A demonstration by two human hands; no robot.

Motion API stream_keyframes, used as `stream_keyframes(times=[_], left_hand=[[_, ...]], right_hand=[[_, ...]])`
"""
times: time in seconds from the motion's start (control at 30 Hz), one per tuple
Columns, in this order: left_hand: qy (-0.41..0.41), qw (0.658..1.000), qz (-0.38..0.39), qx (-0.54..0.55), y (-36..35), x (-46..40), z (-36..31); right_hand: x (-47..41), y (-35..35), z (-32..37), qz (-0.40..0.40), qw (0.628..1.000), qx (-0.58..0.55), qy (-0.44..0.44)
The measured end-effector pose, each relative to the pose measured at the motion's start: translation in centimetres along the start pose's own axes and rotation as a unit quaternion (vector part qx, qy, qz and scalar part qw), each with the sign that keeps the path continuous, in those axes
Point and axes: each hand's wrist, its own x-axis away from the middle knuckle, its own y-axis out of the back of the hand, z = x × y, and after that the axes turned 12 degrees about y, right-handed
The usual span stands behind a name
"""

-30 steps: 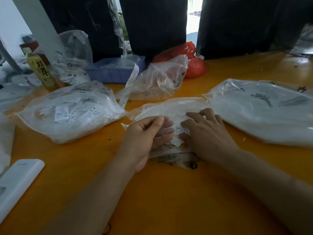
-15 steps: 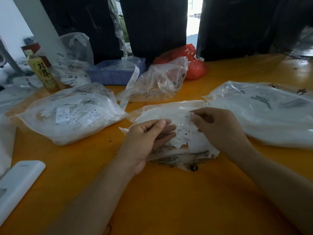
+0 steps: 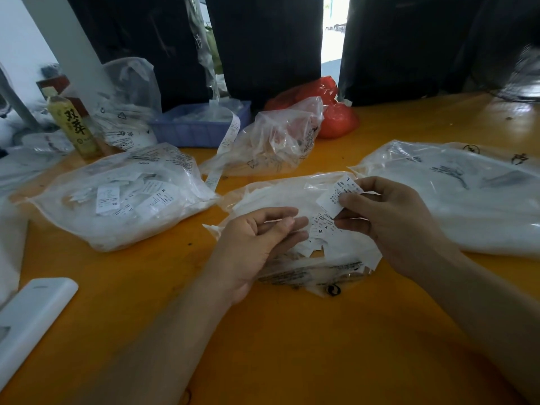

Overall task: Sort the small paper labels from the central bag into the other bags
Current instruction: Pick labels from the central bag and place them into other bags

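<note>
The central clear bag lies on the orange table, with a heap of small white paper labels spilling from its near end. My right hand pinches one printed label and holds it lifted above the heap. My left hand hovers over the bag's left part, fingers relaxed and slightly bent, holding nothing. A clear bag of labels lies to the left. Another large clear bag lies to the right. A crumpled clear bag stands behind the central one.
A yellow-green bottle and a blue tray stand at the back left, a red bag at the back centre. A white flat device lies at the near left edge. A strip of labels hangs from the tray.
My right hand has lifted from the heap, pinching one label and raising it. The left hand rose slightly and its fingers loosened.
</note>
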Motion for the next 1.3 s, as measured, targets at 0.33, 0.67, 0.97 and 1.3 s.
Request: stream_keyframes(times=[0.33,0.67,0.97,1.3], left_hand=[[-0.018,0.999,-0.007,0.028,0.1,0.0,0.1],[-0.049,0.999,0.006,-0.012,0.0,0.0,0.2],[-0.072,0.992,-0.016,-0.105,-0.2,0.3,0.2],[-0.083,0.986,-0.035,-0.140,-0.1,0.2,0.2]], right_hand=[[1.0,-0.8,0.7,0.053,0.995,0.053,0.065],[1.8,-1.1,1.0,0.075,0.931,0.286,0.213],[2.2,-1.7,0.6,0.063,0.926,0.288,0.236],[2.5,-2.0,0.7,0.086,0.875,0.380,0.288]])
